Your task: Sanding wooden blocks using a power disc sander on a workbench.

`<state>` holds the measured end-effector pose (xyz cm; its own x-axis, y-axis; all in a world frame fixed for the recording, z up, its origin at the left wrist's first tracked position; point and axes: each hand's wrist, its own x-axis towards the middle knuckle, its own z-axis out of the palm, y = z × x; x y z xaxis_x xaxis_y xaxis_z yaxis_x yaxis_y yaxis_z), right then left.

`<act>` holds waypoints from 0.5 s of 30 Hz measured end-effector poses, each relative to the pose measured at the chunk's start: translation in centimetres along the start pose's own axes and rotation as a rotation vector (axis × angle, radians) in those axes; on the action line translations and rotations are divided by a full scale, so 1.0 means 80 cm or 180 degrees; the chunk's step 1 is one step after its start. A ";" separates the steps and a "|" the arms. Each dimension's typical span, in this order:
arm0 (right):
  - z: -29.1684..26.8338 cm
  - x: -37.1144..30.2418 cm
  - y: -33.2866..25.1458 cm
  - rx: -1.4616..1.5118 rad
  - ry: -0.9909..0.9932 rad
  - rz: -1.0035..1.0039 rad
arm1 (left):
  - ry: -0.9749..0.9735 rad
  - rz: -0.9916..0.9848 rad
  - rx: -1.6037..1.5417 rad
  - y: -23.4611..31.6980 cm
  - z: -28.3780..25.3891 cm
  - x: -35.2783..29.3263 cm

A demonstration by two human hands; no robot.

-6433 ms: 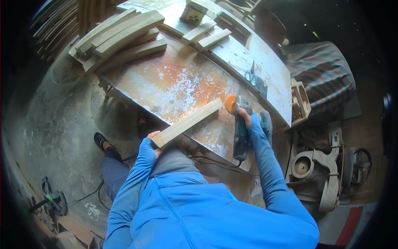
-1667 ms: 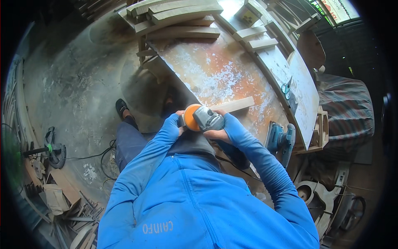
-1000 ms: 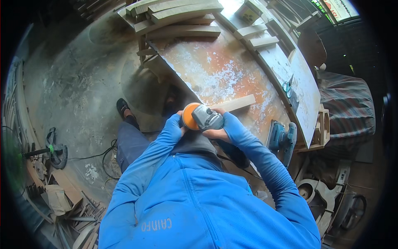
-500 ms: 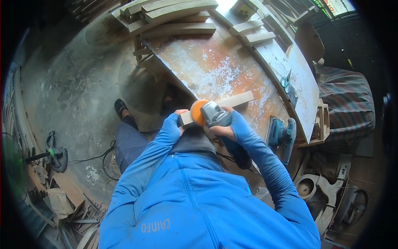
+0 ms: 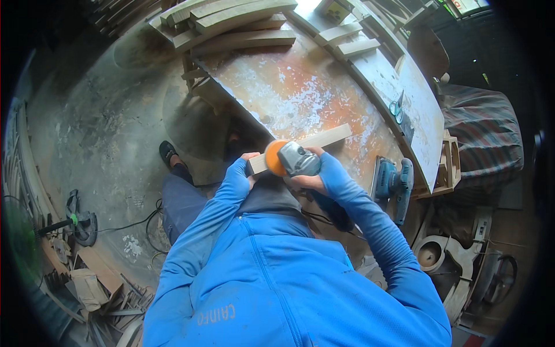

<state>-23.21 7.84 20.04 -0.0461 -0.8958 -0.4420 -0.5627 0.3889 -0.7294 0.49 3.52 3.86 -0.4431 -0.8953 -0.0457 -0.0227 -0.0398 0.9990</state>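
Across the near edge of the worktable lies a pale wooden bar (image 5: 330,136), its far end on the tabletop and its near end over my lap. My left hand (image 5: 247,170) is closed round that near end. My right hand (image 5: 316,176) grips an angle grinder (image 5: 299,159) with a grey metal head and a dark body that trails down beneath my wrist. The grinder's orange disc (image 5: 276,157) lies against the bar close to my left hand. Whether the disc is spinning, I cannot tell.
The worktable (image 5: 254,81) has a worn, paint-splotched top. Curved wooden pieces (image 5: 243,17) are stacked at its far left. A blue power sander (image 5: 393,182) stands on the right, below scissors (image 5: 396,110). Wood scraps (image 5: 89,286) and a black cable (image 5: 151,217) lie on the floor at left.
The whole view has shifted slightly. The grinder's head has tilted a little, while both hands keep their grips and the bar stays nearly in place.
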 end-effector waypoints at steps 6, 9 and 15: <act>-0.043 -0.022 0.041 0.0292 0.0586 0.0407 | -0.0006 0.0059 0.0269 0.005 0.004 0.007; -0.011 -0.014 0.023 0.0072 0.0403 0.0126 | 0.0105 0.0089 0.0207 -0.016 0.001 0.003; -0.023 -0.007 0.007 -0.0151 0.0341 0.0271 | 0.0093 -0.0140 -0.0231 -0.025 -0.002 -0.004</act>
<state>-25.01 8.18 20.88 -0.1819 -0.8788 -0.4412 -0.5913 0.4562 -0.6650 0.86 3.82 1.86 -0.4168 -0.9045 -0.0904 0.0240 -0.1103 0.9936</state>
